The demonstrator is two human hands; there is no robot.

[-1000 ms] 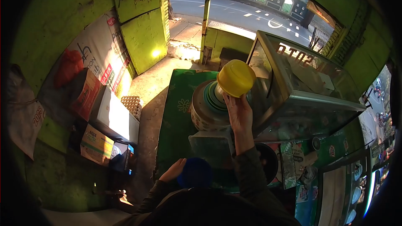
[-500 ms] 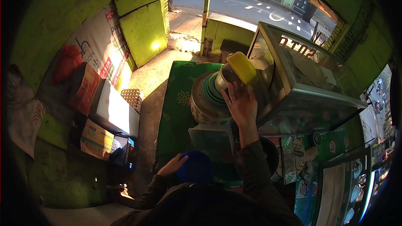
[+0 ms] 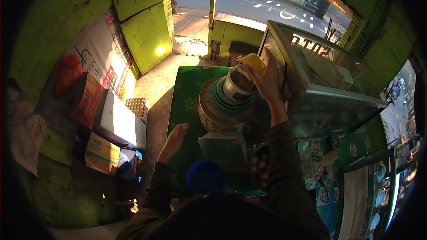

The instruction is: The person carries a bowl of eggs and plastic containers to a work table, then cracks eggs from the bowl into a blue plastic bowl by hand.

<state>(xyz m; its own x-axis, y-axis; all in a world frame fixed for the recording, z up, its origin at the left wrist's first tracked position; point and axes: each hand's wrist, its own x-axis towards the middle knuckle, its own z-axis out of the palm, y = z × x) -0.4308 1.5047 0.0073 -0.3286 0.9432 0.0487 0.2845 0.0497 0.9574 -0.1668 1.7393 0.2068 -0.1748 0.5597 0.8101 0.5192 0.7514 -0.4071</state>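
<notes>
My right hand (image 3: 269, 80) reaches far forward and holds a yellow lid (image 3: 252, 61) lifted and tilted behind a white can (image 3: 238, 83). The can stands on a stack of teal plates (image 3: 220, 99) on top of a large metal pot (image 3: 213, 115). My left hand (image 3: 174, 139) rests with loose fingers at the left edge of the green patterned tablecloth (image 3: 187, 106), holding nothing. A blue round cap (image 3: 205, 177) shows close below, near my chest.
A glass display case (image 3: 320, 75) with reversed lettering stands at the right. A clear box (image 3: 224, 146) sits in front of the pot, a bowl of eggs (image 3: 259, 164) beside it. Cardboard boxes (image 3: 102, 151) and an egg tray (image 3: 138, 106) lie at left. A road runs beyond the open front.
My right hand has carried the yellow lid up off the can and back toward the display case. My left hand has left the blue cap and moved forward to the tablecloth's edge.
</notes>
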